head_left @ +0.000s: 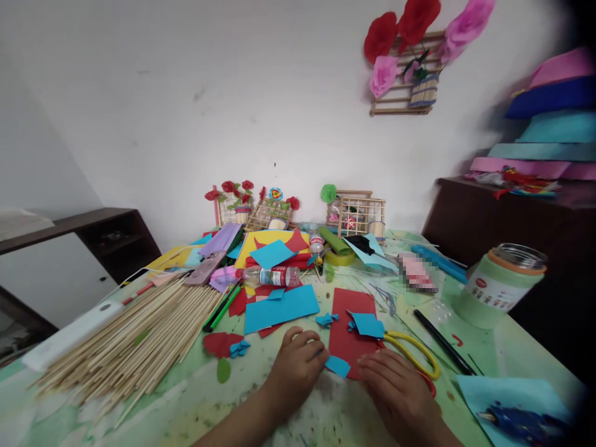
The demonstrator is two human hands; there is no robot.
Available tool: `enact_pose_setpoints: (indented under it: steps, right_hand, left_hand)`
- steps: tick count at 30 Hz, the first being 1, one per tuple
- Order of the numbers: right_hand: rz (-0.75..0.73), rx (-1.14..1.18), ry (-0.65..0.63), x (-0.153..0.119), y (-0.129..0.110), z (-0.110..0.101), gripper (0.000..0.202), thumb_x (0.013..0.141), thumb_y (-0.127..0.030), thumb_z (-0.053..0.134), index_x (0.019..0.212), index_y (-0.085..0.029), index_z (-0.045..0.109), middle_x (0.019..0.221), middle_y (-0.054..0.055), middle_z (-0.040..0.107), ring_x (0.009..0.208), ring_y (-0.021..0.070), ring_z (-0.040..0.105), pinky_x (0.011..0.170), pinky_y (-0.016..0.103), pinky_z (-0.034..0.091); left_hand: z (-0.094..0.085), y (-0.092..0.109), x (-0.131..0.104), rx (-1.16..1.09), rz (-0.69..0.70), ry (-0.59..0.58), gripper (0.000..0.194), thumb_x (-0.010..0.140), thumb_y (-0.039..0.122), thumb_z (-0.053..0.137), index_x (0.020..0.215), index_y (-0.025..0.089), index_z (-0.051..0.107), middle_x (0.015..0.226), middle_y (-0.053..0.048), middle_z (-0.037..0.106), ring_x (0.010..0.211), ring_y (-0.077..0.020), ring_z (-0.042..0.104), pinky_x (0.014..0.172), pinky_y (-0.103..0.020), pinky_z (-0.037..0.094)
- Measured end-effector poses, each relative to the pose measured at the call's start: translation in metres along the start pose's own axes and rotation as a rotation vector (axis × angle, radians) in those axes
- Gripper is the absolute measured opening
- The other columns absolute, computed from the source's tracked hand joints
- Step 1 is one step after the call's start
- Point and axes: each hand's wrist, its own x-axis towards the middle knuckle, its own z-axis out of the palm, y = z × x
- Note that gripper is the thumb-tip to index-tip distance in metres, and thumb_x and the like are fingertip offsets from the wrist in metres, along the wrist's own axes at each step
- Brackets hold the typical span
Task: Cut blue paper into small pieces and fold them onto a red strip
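Note:
My left hand (298, 369) is closed, its fingers curled and its fingertips pinching one end of a small blue piece of paper (338, 366). My right hand (398, 388) is just to the right of that piece, its fingers stretched out side by side over the lower edge of a red sheet of paper (342, 332). Beyond the right hand lie scissors with yellow handles (414, 351), their blades partly under a blue paper square (369, 325). Small folded blue paper shapes (326, 319) rest near the red sheet, and another folded blue shape (239, 348) lies left of my left hand.
A spread of thin wooden sticks (153, 335) covers the table's left side. Farther back lie a plastic bottle (272, 276) and a larger blue sheet (284, 308). At right are a black pen (442, 341), a green jar (493, 292) and a blue glue gun (521, 423).

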Motion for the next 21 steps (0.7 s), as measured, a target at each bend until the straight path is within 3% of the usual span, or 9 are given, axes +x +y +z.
enact_pose_setpoints:
  steps: [4,11,15,21]
  right_hand:
    - [-0.082,-0.035,-0.08,0.008,-0.006,0.001,0.028,0.083,-0.015,0.051,0.11,-0.015,0.059,0.098,0.009,0.071,0.088,0.0216,0.064,0.079,0.038,0.049]
    - [-0.148,0.014,0.084,0.005,-0.011,0.006,0.031,0.087,-0.006,0.039,0.1,-0.019,0.063,0.078,0.005,0.074,0.075,0.017,0.065,0.077,0.035,0.049]
    - [-0.075,-0.004,0.075,-0.007,-0.004,0.007,0.029,0.086,-0.007,0.045,0.103,-0.022,0.062,0.083,0.004,0.074,0.078,0.0173,0.065,0.082,0.038,0.047]
    - [0.041,-0.015,0.026,-0.007,0.0,0.002,0.029,0.083,-0.004,0.047,0.103,-0.019,0.062,0.089,0.006,0.072,0.083,0.0183,0.062,0.082,0.039,0.045]
  left_hand:
    - [0.003,0.009,-0.002,-0.03,0.04,-0.034,0.013,0.092,0.026,0.047,0.09,0.022,0.06,0.084,0.003,0.067,0.097,-0.0127,0.054,0.094,-0.036,0.023]
    - [0.0,0.018,-0.001,-0.035,0.124,-0.08,0.015,0.093,0.024,0.045,0.092,0.024,0.06,0.084,0.003,0.067,0.098,-0.0127,0.053,0.092,-0.035,0.023]
    - [-0.006,0.005,0.003,-0.034,0.1,-0.021,0.019,0.094,0.025,0.042,0.088,0.023,0.06,0.079,0.004,0.067,0.093,-0.012,0.055,0.089,-0.034,0.024]
    - [-0.013,-0.008,0.006,-0.002,-0.056,0.14,0.014,0.09,0.021,0.048,0.087,0.021,0.063,0.085,0.0,0.07,0.094,-0.0167,0.057,0.087,-0.035,0.029]
